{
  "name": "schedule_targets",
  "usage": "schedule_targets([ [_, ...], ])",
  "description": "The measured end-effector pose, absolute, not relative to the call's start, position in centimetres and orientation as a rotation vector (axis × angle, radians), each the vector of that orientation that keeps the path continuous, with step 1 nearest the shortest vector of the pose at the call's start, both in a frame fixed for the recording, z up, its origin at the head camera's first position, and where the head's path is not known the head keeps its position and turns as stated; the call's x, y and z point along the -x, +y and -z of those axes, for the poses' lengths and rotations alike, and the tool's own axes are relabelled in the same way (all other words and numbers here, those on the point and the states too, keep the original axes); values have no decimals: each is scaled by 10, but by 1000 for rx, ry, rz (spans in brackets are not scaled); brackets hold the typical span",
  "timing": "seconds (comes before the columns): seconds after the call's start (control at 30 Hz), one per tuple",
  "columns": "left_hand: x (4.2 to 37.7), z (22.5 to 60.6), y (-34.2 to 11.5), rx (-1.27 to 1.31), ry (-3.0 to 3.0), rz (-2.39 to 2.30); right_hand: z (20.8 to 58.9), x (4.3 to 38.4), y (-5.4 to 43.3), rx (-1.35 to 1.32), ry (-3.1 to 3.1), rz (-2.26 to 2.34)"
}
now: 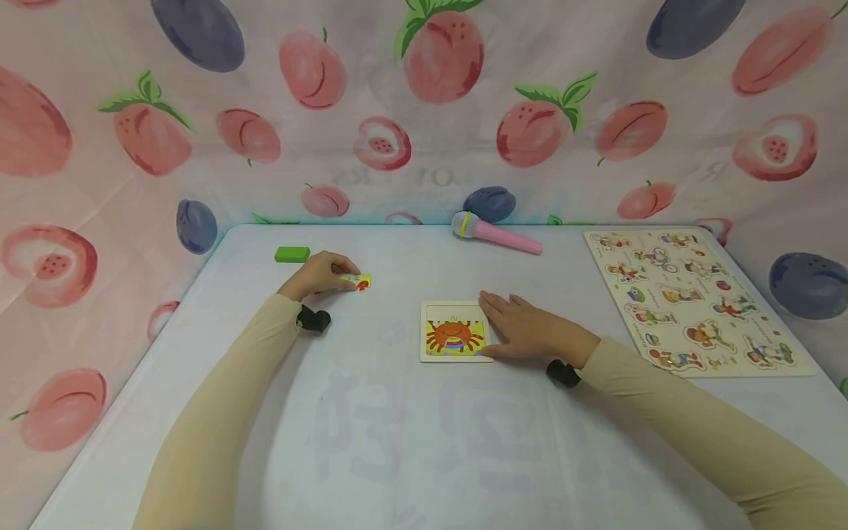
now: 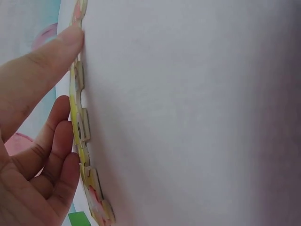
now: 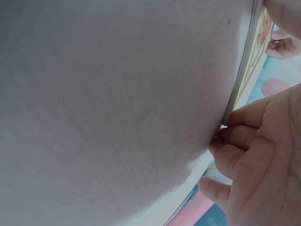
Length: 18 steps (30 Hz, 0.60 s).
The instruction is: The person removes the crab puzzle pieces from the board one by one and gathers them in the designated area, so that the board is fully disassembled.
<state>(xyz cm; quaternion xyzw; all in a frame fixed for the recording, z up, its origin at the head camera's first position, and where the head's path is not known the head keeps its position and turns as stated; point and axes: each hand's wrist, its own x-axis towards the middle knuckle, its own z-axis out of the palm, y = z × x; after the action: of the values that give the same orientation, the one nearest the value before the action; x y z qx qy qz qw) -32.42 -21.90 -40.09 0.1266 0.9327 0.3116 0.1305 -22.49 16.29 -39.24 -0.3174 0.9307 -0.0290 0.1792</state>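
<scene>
Toward the left of the table, my left hand (image 1: 322, 274) has thumb and fingertips about a strip of jigsaw puzzle pieces (image 1: 361, 282). Its interlocking edge shows along the tabletop in the left wrist view, thumb (image 2: 70, 37) on one stretch and the other fingers curled behind it. Part of the strip is hidden under the hand in the head view. My right hand (image 1: 533, 331) lies with extended fingers against the right side of a white framed puzzle (image 1: 455, 336), which shows an orange crab. Index finger and thumb touch its right corners. A blank band runs along the top inside the frame.
A green block (image 1: 292, 255) lies beyond my left hand. A pink toy microphone (image 1: 506, 237) rests near the back edge. On the right, a large picture board (image 1: 702, 305) with several figures lies beside my right forearm. A fruit-printed curtain (image 1: 424, 147) hangs behind the table.
</scene>
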Motion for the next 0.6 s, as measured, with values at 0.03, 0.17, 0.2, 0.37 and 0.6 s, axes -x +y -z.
schedule_targets([
  [0.03,324,401,-219,-366,2707,-905,392,225,163,898,2632,82],
  [0.17,324,401,-219,-361,2704,-900,393,225,163,908,2633,78],
  [0.2,324,402,-219,-363,2705,-897,393,225,163,911,2633,78],
  [0.37,324,400,-221,-376,2699,-890,392,225,164,921,2632,88],
  [0.6,319,390,-224,-398,2685,-1090,391,225,164,908,2625,98],
])
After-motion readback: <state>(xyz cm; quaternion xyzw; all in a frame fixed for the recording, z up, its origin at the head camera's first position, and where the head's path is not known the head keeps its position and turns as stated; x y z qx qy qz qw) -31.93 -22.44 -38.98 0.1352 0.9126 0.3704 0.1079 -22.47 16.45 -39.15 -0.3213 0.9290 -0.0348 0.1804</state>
